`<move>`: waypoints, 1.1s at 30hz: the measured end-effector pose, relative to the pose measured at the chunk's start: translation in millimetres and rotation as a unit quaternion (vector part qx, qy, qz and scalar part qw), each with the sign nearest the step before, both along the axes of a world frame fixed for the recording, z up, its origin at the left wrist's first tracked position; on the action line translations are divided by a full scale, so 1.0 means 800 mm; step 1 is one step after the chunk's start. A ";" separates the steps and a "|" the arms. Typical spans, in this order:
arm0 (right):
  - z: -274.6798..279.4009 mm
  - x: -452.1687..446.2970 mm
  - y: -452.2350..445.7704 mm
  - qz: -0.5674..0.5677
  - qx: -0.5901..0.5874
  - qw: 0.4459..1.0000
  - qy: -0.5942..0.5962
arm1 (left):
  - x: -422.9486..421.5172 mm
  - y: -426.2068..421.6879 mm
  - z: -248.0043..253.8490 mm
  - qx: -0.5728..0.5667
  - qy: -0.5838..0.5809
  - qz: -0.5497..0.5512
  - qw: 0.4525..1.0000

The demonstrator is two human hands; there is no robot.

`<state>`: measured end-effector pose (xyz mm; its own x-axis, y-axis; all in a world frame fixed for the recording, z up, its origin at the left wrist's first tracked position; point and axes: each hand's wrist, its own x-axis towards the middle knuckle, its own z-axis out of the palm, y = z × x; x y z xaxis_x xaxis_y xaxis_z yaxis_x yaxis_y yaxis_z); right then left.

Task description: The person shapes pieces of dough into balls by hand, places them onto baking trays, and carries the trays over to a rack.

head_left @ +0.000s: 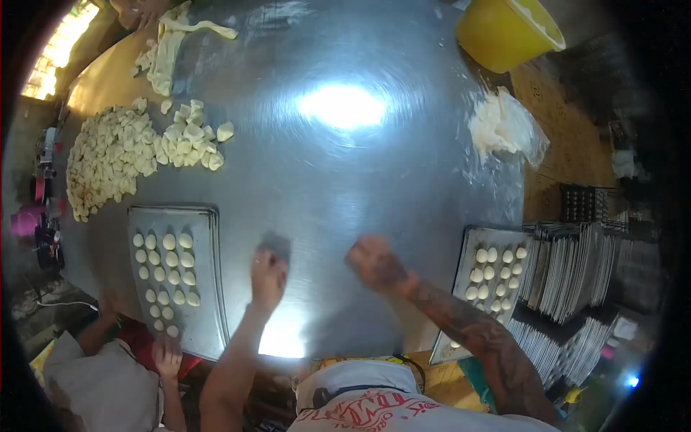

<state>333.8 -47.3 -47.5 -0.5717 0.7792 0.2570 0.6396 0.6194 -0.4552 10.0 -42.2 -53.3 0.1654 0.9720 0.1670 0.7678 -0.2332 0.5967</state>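
My left hand is on the shiny metal table, its fingers curled down toward the surface. My right hand is also closed on the metal, a short way to the right, with knuckles up and slightly blurred. Whatever lies under either palm is hidden. Left of my left hand is a tray with rows of round dough balls. Beyond my right forearm, another tray carries more dough balls.
Cut dough pieces are heaped at the far left, near a long dough strip. A yellow bucket and white floury dough sit at right. Stacked trays stand beyond. A co-worker's hand is by the left tray.
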 end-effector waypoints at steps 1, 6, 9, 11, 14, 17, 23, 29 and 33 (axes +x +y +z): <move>0.041 -0.015 0.038 -0.083 -0.023 0.995 -0.041 | -0.010 -0.010 -0.008 -0.048 -0.002 0.041 0.998; 0.043 -0.081 0.107 -0.105 0.040 0.993 0.036 | 0.045 0.086 0.025 0.053 0.010 0.042 0.998; 0.036 -0.052 0.066 0.067 -0.038 0.995 0.072 | 0.029 0.051 0.027 0.025 -0.047 -0.037 0.998; 0.020 -0.049 0.099 -0.041 0.017 0.999 0.006 | 0.008 0.051 0.031 0.040 0.045 -0.051 0.997; 0.022 -0.125 0.190 -0.069 0.027 0.997 0.038 | 0.045 0.122 0.037 0.008 0.107 0.023 0.994; 0.014 -0.143 0.169 -0.091 0.015 0.991 0.096 | 0.065 0.121 0.021 0.046 0.062 0.023 0.997; 0.076 -0.099 0.109 -0.328 -0.134 0.901 0.250 | 0.017 0.069 0.093 0.041 -0.066 0.180 0.981; 0.058 -0.188 0.024 -0.129 -0.175 0.972 0.087 | -0.078 -0.067 0.098 -0.071 -0.174 0.002 0.982; 0.081 -0.350 -0.091 -0.012 -0.231 0.962 0.144 | -0.231 -0.205 0.108 -0.060 -0.256 0.187 0.946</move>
<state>53.7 -119.8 17.1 -0.5099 0.8599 0.0249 0.4571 0.2953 -0.8390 -174.9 -206.5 33.3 -0.2677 0.9634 0.0171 0.3867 0.0912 0.9177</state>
